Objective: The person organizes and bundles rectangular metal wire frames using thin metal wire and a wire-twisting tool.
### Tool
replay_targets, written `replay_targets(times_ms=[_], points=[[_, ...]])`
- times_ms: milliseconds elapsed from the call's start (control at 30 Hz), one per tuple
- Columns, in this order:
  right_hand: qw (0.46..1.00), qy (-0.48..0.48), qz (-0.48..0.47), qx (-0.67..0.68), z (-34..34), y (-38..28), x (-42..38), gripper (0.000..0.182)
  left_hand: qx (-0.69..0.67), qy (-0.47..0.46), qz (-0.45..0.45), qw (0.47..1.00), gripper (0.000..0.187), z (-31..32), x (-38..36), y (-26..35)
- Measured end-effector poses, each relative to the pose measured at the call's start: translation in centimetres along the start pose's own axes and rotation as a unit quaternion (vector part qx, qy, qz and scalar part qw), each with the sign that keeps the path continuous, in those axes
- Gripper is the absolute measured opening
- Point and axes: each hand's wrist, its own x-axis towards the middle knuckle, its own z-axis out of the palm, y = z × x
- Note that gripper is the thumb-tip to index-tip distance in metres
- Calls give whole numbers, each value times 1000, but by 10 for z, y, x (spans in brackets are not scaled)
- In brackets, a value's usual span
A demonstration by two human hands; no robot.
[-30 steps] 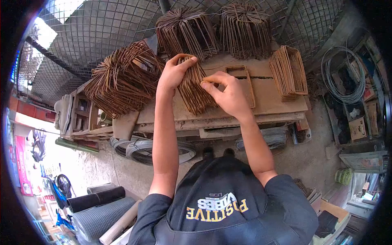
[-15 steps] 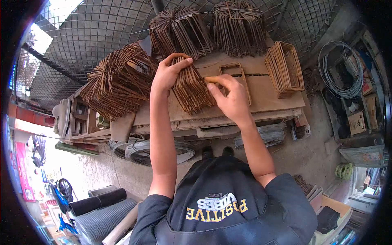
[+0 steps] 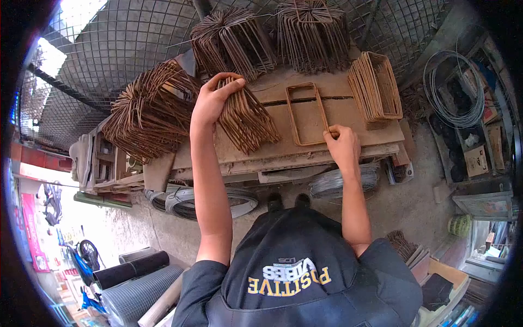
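The dark cap [image 3: 294, 261] at the bottom of the view carries the only words that read clearly: "POSITIVE" in yellow block letters and "VIBES" in white above it, both seen upside down. A smaller line above them is too small to make out.

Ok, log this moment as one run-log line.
left hand: gripping rusty stirrup stack | right hand: pinching near corner of single stirrup flat on wooden bench
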Motion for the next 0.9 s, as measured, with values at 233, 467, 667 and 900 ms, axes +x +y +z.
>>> replay_targets(times_ms=[233,467,667,900], points=[[1000,20,16,-10,-14,7,9,30,-15,-9,8,1000,21,0,1,-2],[967,69,-29,245,-19,21,33,25,-13,6,-4,1000,21,0,2,-2],[948,117,-30,294,-38,5,42,23,15,19,-13,1000,22,7,-3,3],[938,150,-116,290,-52,-11,51,22,7,14,-15,1000,22,6,-1,0]])
